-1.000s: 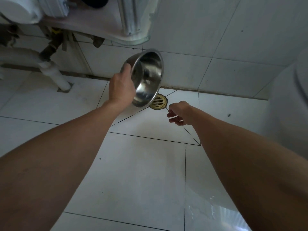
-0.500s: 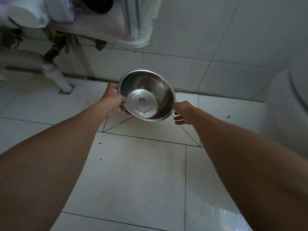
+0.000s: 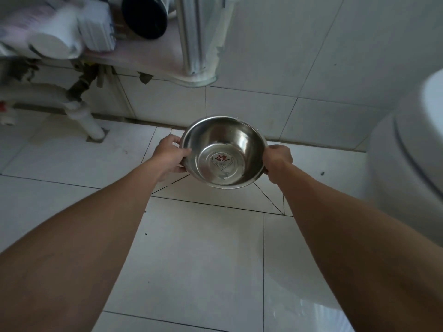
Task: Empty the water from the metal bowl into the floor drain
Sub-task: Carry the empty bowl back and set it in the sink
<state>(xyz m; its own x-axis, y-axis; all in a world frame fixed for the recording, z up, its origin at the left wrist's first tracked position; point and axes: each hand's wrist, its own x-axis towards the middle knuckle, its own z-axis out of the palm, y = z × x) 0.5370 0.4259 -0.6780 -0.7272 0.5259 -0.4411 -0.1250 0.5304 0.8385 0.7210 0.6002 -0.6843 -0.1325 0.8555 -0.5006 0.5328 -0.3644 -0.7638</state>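
The metal bowl [image 3: 224, 152] is held upright above the white tiled floor, its shiny inside facing me, with a red mark on its bottom and only a few drops of water in it. My left hand [image 3: 169, 155] grips its left rim. My right hand [image 3: 276, 160] grips its right rim. The bowl hides the floor drain beneath it.
A white toilet [image 3: 407, 168] stands at the right. At the upper left a shelf [image 3: 143, 61] carries bottles, with a white pipe [image 3: 84, 118] running into the floor below it. A tiled wall [image 3: 287, 56] rises behind. A wet patch [image 3: 309, 310] shines on the near floor.
The bowl went from tilted on its side over the drain, in my left hand alone, to upright. My right hand rose and took its right rim. The drain became covered.
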